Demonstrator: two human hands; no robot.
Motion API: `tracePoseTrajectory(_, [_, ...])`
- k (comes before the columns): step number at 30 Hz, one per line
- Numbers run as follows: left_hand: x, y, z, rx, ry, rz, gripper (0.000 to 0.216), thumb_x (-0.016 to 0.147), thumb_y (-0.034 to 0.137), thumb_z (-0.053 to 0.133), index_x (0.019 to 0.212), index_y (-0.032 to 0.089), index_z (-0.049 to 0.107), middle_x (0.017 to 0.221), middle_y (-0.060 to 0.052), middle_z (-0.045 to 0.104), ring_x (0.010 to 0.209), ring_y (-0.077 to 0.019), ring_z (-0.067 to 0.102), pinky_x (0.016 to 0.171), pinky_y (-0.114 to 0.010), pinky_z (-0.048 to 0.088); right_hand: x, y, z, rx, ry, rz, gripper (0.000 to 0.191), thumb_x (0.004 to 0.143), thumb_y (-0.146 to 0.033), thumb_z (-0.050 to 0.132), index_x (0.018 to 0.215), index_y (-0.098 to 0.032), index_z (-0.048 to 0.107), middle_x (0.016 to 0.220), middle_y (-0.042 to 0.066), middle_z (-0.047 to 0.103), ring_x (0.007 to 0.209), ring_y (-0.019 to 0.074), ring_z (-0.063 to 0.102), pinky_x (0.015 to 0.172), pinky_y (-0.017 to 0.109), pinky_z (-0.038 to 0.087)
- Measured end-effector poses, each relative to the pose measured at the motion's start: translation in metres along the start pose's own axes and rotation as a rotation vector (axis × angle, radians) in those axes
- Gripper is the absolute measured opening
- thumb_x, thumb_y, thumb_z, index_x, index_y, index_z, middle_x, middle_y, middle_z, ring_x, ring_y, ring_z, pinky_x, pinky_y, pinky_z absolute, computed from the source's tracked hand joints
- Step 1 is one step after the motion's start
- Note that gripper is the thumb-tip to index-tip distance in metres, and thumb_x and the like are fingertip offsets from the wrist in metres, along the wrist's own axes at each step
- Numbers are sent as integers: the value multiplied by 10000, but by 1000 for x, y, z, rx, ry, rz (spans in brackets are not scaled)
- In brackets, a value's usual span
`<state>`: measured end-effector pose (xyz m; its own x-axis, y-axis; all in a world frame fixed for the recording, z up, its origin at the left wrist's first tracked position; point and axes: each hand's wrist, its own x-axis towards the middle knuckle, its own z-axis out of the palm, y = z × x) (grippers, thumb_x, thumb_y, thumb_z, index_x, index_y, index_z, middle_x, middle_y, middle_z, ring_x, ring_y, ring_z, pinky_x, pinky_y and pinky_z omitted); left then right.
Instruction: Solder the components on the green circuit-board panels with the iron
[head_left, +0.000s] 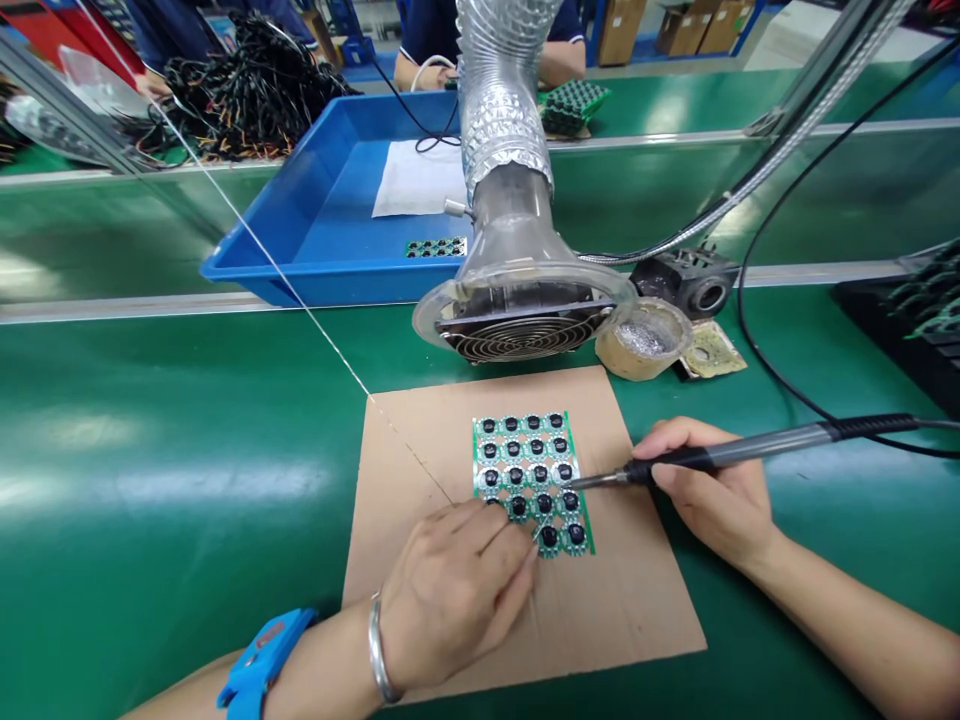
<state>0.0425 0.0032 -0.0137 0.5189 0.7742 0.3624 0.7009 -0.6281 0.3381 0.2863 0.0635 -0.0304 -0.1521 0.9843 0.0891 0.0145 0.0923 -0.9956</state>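
A green circuit board panel (525, 455) with several round black parts lies on a brown cardboard sheet (615, 600). My right hand (712, 495) is closed on a soldering iron (742, 452), whose tip touches the panel's right side. My left hand (454, 585), with a silver bangle and a blue wrist strap, pinches a thin solder wire (300, 300) at the panel's lower edge. The wire runs up to the far left.
A fume extractor with a fan and foil duct (517, 300) stands just behind the cardboard. Beside it are a tin of flux or solder dross (643, 340) and an iron stand (686, 280). A blue tray (330, 210) sits behind. Another person works across the bench.
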Motion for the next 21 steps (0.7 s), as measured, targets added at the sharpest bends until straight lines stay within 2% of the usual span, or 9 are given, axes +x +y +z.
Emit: tracePoseTrajectory(21, [5,-1,6,7,-4,-2,40,798,179,528,785,179,566,628,4,518,572,-132,433,492,-265,366,-2,1,-3,16,-30,-16,174,717,-105,556,794,-219,662,678,1,562,596,135,472,515,256,342])
